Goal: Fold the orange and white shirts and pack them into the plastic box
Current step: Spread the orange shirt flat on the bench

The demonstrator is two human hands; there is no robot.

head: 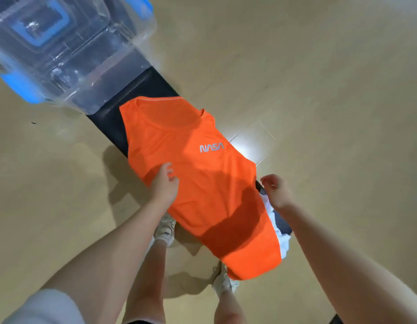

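1. the orange shirt (202, 183) lies spread front-up along a narrow dark bench (114, 122), its neck toward the plastic box (69, 57) and its hem hanging off the near end above the person's shoes. the sides look already turned under, since no sleeves show, but that is a judgement; the lengthwise fold is not yet done.
2. the left hand (164, 185) rests on the shirt's left edge with the fingers loosely curled; whether it pinches the cloth or only presses it flat i cannot tell.
3. the right hand (276, 190) hovers just beside the shirt's right edge, fingers half curled, and appears to grasp nothing.
4. the white shirt (281, 239) shows only as a crumpled strip under the orange one at its right edge, with some dark striped fabric beside it. it looks unfolded.
5. the plastic box sits at the far end of the bench, clear with blue handles. it looks to hold no clothing, though its walls blur what is inside.
6. progress: early. 1 shirt is partly folded, 0 are packed. left to do: finish folding the orange shirt, fold the white one, and put both in the box.
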